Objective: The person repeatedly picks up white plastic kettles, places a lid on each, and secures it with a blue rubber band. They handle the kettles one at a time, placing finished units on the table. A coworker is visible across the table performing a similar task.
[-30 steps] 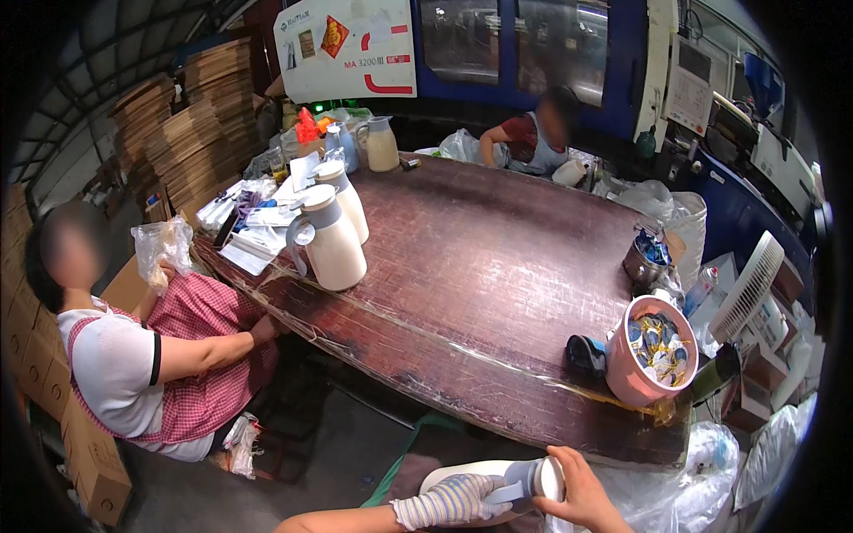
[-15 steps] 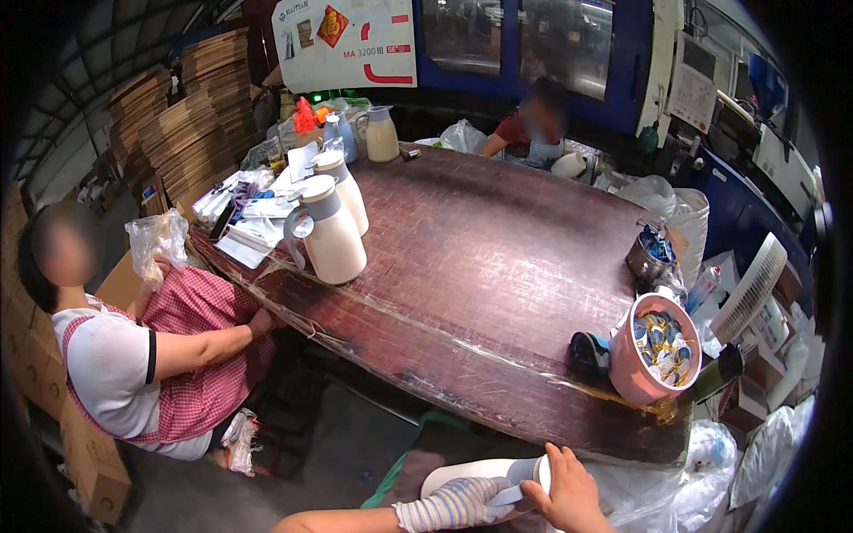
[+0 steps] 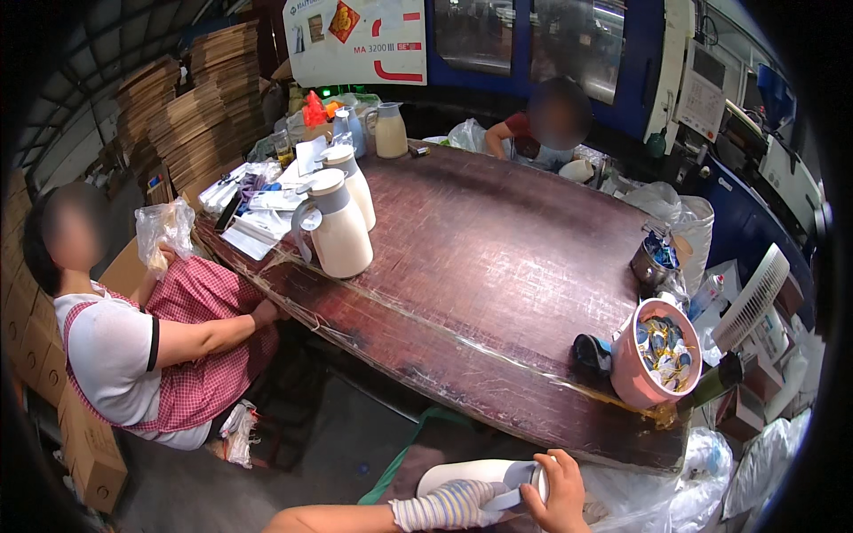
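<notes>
The head view shows a cream jug (image 3: 444,478) lying on its side, just off the near edge of the long dark red table (image 3: 498,240), its base toward the left and its top toward the right. The left hand (image 3: 449,505), in a striped glove, is closed around the jug's near side by the grey handle (image 3: 507,499); whether its fingertips pass through the handle cannot be told. The bare right hand (image 3: 558,493) wraps the top end, its fingers bent over the far side and its thumb on the near side, so that the jug's top sits between them.

At the table's right end stands a pink bucket (image 3: 630,377) filled with dark and pale rounded pieces and yellow strands. A dark object (image 3: 593,354) sits just beside it. Farther along the table's right edge is a metal pot (image 3: 651,273) heaped with blue pieces. On the table's left part, two cream jugs with grey collars (image 3: 343,242) stand upright near papers (image 3: 258,233). At the table's far left corner are a blue jug (image 3: 353,135) and another upright jug (image 3: 391,135); their contents are hidden. Beside the table's left end, a seated co-worker (image 3: 115,355) holds a clear plastic bag (image 3: 166,226).
</notes>
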